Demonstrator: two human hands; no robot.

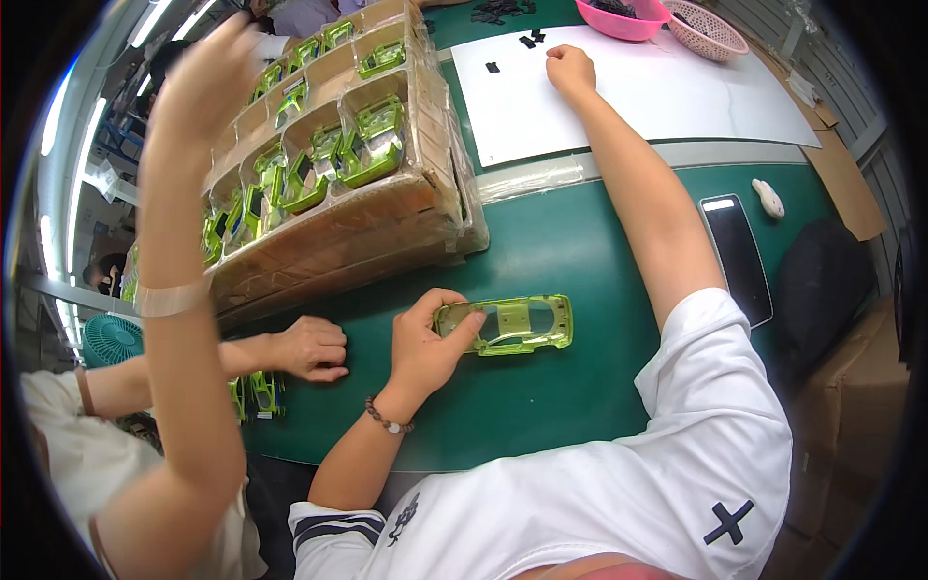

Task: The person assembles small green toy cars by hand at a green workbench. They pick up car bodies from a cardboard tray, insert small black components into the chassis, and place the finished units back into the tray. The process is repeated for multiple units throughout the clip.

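My left hand [425, 346] grips one end of a translucent lime-green toy car body [517, 324] just above the green table, thumb laid over it. Stretched far forward, my right hand [570, 70] rests on a white sheet [638, 101] with its fingers curled closed. Whether anything sits inside those fingers is hidden. Beside it on the sheet lie a few small black pieces [529, 42], and another black piece [492, 68] lies farther left.
A divided cardboard box [338, 242] of green car bodies stands at the left. A co-worker's hand [311, 348] rests below it; their other arm [179, 193] is raised and blurred. A phone [739, 256], pink bowl [623, 21] and pink basket [710, 37] are at the right.
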